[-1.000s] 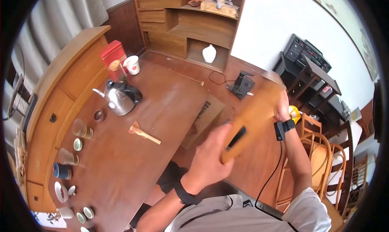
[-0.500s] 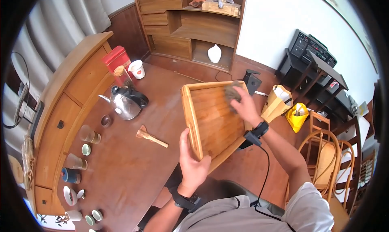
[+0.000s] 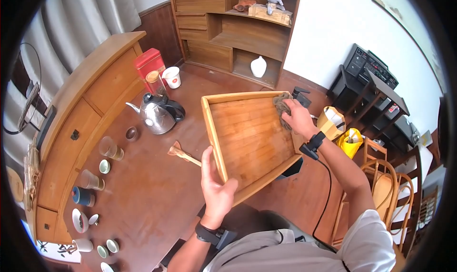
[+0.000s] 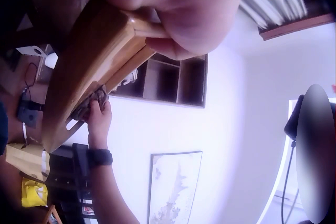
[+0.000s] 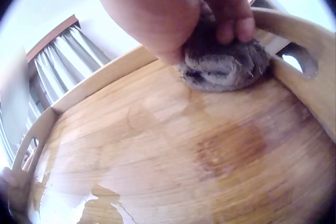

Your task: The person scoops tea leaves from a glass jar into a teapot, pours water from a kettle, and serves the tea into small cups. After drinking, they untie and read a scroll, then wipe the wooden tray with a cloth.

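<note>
A wooden tray [image 3: 252,139] is held tilted above the floor beside the table, its inside facing the head camera. My left hand [image 3: 216,191] grips its near left side, thumb and fingers spread around the rim. At the far right corner, my right hand [image 3: 301,117] pinches a crumpled grey-brown cloth [image 3: 283,109] against the inside. The right wrist view shows the cloth [image 5: 226,66] bunched under the fingers beside a handle slot, with wet, shiny patches on the tray's surface [image 5: 157,124]. In the left wrist view the tray [image 4: 89,71] appears edge-on.
On the brown table [image 3: 147,196] stand a steel kettle [image 3: 157,116], a wooden utensil [image 3: 183,153], a red tin [image 3: 150,65], a white cup [image 3: 172,77], and several glasses and small bowls along the left. A paper bag [image 3: 330,122], yellow bag [image 3: 350,142] and chairs [image 3: 381,191] are at the right.
The tray was turned from edge-on to show its inside. My right hand now presses the cloth at the far right corner, slightly lower than half a second ago.
</note>
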`<action>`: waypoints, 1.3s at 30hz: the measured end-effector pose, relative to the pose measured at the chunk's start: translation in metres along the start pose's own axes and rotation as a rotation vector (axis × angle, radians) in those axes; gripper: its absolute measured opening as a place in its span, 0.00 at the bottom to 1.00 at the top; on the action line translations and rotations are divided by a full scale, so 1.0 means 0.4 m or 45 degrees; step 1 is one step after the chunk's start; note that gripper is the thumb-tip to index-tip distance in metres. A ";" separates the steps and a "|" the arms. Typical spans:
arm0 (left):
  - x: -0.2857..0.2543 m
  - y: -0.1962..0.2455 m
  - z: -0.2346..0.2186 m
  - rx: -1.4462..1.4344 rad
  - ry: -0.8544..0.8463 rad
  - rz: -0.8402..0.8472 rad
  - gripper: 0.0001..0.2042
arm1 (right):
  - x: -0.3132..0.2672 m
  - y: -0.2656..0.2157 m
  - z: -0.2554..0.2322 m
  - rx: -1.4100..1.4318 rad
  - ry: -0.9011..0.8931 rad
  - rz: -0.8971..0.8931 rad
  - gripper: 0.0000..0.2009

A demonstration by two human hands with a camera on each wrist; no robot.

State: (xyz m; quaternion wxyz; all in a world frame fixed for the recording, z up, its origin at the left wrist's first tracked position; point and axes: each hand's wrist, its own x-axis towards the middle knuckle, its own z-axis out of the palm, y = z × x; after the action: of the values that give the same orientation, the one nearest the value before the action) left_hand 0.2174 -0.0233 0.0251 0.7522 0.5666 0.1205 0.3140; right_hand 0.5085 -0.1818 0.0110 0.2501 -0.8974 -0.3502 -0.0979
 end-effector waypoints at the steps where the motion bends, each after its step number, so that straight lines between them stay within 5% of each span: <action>1: 0.000 0.005 0.008 -0.051 0.008 -0.012 0.43 | 0.004 -0.009 -0.005 0.024 0.007 0.031 0.21; 3: 0.014 0.007 0.016 -0.080 0.015 -0.010 0.43 | -0.030 -0.107 0.002 0.131 0.038 -0.329 0.22; 5: 0.020 -0.002 0.023 -0.034 0.007 -0.009 0.43 | -0.107 -0.290 -0.035 0.166 -0.201 -0.457 0.21; 8: 0.018 0.001 -0.009 -0.146 0.065 0.007 0.43 | -0.176 -0.362 -0.037 0.389 -0.589 -0.619 0.18; 10: 0.005 0.032 -0.037 -0.075 0.115 -0.019 0.43 | -0.119 -0.277 0.004 0.347 -0.311 -0.663 0.19; 12: 0.002 0.040 -0.054 -0.128 0.181 0.018 0.43 | -0.039 -0.136 0.020 0.221 -0.148 -0.362 0.19; 14: -0.006 0.046 -0.053 -0.116 0.152 0.050 0.43 | 0.014 -0.062 0.003 0.032 -0.211 -0.052 0.20; 15: -0.011 0.046 -0.053 -0.108 0.137 0.059 0.43 | 0.013 -0.058 0.009 0.023 -0.191 -0.074 0.20; 17: -0.012 0.036 -0.052 -0.115 0.154 0.043 0.43 | -0.010 -0.103 0.012 0.005 -0.161 -0.108 0.20; 20: -0.003 0.026 -0.042 -0.144 0.172 0.009 0.42 | -0.082 -0.285 0.011 0.167 -0.157 -0.569 0.20; 24: -0.001 0.001 -0.063 -0.196 0.169 0.047 0.42 | -0.183 -0.459 -0.012 0.523 -0.661 -0.677 0.19; 26: -0.012 0.035 -0.076 -0.244 0.207 0.028 0.42 | -0.187 -0.440 -0.012 0.705 -0.866 -0.599 0.20; 29: -0.021 0.045 -0.101 -0.234 0.267 0.022 0.43 | -0.150 -0.314 0.004 0.535 -0.771 -0.582 0.21; 30: -0.021 0.046 -0.107 -0.235 0.277 0.028 0.43 | -0.125 -0.284 -0.022 0.401 -0.870 -0.306 0.21; 31: -0.021 0.052 -0.114 -0.209 0.275 0.025 0.44 | -0.101 -0.201 0.004 0.223 -0.526 -0.549 0.22; 33: -0.029 0.050 -0.113 -0.217 0.308 0.081 0.44 | -0.052 -0.104 -0.008 0.029 -0.481 -0.241 0.20; 34: -0.032 0.048 -0.113 -0.217 0.328 0.112 0.44 | -0.020 -0.096 -0.017 0.086 -0.626 -0.117 0.19; 36: -0.035 0.049 -0.115 -0.183 0.328 0.112 0.44 | -0.035 -0.107 0.007 -0.010 -0.420 -0.173 0.19; 39: -0.028 0.061 -0.117 -0.167 0.339 0.116 0.44 | -0.060 -0.175 0.013 0.167 -0.509 -0.281 0.20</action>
State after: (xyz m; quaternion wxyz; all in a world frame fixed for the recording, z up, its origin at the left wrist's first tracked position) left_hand 0.1753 0.0102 0.0303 0.7500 0.4746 0.1726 0.4272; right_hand 0.4436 -0.1491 0.0248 0.2214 -0.8370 -0.4943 0.0779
